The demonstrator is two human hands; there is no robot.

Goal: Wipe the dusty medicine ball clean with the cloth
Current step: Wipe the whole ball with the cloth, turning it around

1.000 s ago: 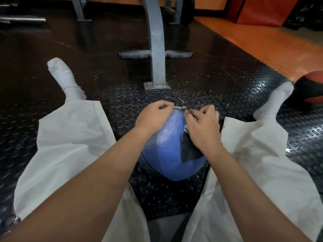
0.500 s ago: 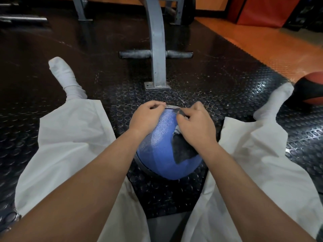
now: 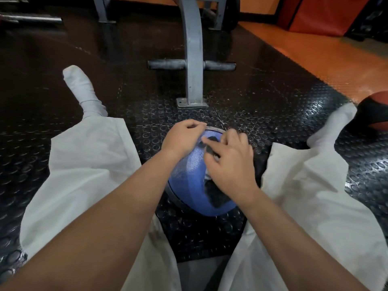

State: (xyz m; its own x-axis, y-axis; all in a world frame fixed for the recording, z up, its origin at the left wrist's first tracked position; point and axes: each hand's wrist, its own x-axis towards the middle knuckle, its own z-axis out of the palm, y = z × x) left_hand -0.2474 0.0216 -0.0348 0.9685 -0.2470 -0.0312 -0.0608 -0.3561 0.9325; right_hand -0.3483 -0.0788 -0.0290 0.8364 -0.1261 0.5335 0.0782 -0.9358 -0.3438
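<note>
A blue medicine ball point(image 3: 189, 179) with a pale dusty sheen lies on the black studded floor between my legs. My left hand point(image 3: 183, 138) sits on its upper left with the fingers curled over the top edge. My right hand point(image 3: 231, 164) lies on the ball's upper right and pinches a dark cloth point(image 3: 217, 197) against it. Part of the cloth shows by my fingertips near the top, and more hangs below my wrist. The far side of the ball is hidden.
A grey machine post point(image 3: 192, 59) with a crossbar stands bolted just beyond the ball. A red and black ball point(image 3: 375, 114) lies at the right by my socked foot. My white-trousered legs point(image 3: 84, 164) flank the ball. Orange flooring point(image 3: 325, 53) begins at the back right.
My right hand has slid the cloth leftward over the top of the ball, closer to my left hand. The ball has shifted slightly left.
</note>
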